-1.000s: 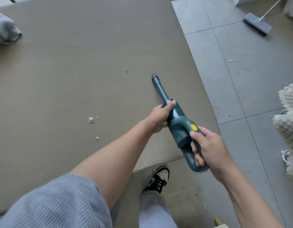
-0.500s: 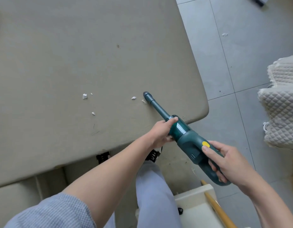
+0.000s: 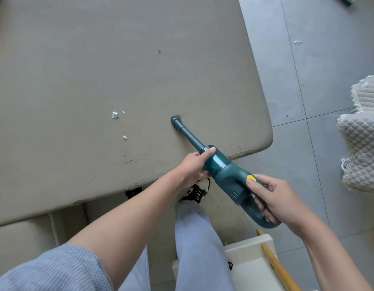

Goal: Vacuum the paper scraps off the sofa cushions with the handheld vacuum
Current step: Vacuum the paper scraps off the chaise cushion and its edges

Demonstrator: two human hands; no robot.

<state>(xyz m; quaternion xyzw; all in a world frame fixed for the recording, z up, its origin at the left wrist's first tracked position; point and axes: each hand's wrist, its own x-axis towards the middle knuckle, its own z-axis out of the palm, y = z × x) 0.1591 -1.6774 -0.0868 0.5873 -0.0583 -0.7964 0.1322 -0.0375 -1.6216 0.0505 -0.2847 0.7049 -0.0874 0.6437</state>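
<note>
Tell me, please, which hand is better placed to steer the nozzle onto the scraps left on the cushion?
Probably the left hand: its grip is on the vacuum barrel, nearest the nozzle, on the side of the scraps. The right hand holds the rear handle.

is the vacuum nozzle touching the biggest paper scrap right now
No, the nozzle sits apart from the biggest paper scrap, with bare cushion between.

Place: a home living room.
Seating: a broad taupe sofa cushion (image 3: 118,70), worn and cracked along its near edge.
Floor: grey floor tiles (image 3: 308,80) right of the cushion.
Linen: quilted lace-edged covers (image 3: 364,135) stacked farther right of the cushion, on the tiles.
</note>
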